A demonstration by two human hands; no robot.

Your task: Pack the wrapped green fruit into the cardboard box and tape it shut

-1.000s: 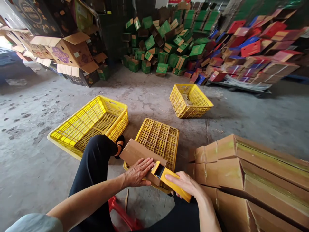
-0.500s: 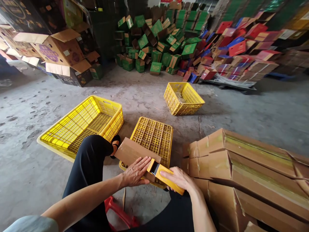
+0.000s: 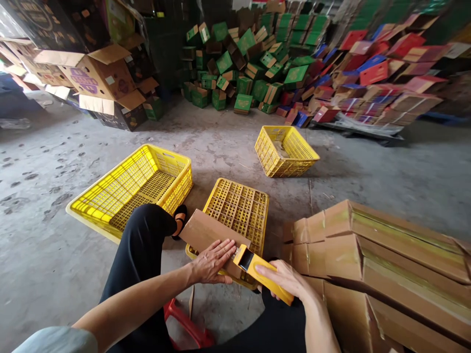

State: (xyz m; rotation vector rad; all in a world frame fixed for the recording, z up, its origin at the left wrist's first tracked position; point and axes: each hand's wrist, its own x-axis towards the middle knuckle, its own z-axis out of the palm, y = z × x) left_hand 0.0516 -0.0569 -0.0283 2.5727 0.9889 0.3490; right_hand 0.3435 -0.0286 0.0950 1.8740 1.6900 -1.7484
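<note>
A brown cardboard piece (image 3: 211,228) lies slanted across an upturned yellow crate (image 3: 241,206) in front of my knees. My left hand (image 3: 214,260) rests flat on the cardboard with its fingers stretched out, holding nothing. My right hand (image 3: 280,277) is closed around the handle of a yellow stapler-like hand tool (image 3: 263,272) with a dark opening near its front. The tool's front end is at the cardboard's right end, close to my left fingertips. Whether it touches the cardboard I cannot tell.
Stacked brown cartons (image 3: 401,264) stand close on my right. An open yellow crate (image 3: 132,191) sits at left, and another yellow crate (image 3: 287,152) lies farther ahead. Green boxes (image 3: 243,104) and red boxes (image 3: 373,73) are heaped behind. A red stool (image 3: 187,323) shows below me.
The view has turned slightly left, so everything sits farther right. The yellow tool has shifted slightly away from my left fingertips; my left hand stays flat on the cardboard.
</note>
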